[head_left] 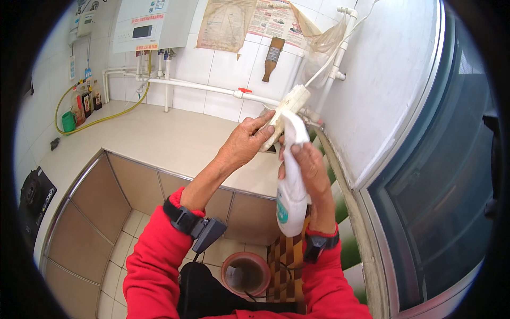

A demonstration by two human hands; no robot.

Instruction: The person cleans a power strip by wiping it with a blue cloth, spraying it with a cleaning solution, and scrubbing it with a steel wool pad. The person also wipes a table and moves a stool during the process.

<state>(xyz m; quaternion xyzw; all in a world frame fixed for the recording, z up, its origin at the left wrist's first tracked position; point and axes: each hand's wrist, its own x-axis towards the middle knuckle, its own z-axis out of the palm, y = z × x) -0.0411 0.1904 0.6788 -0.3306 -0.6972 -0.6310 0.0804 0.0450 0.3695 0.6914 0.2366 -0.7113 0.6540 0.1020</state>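
Note:
My left hand (240, 142) is closed around an off-white power strip (294, 101), held at a slant above the counter's right end. A white cord (323, 69) runs from its upper end toward the pipes. Just to the right, my right hand (312, 166) grips a white spray bottle (291, 204) by its neck. The bottle hangs upright with a green label near its base, and its head is close beside the strip. Part of the strip's lower end is hidden by my fingers.
A beige counter (175, 130) curves along the wall under white pipes (202, 85). Dark bottles (86, 101) stand at its far left, below a water heater (154, 26). A brush (273, 58) hangs on the tiles. Near my legs sits a pink basin (226, 271); a glass window (441, 175) is at right.

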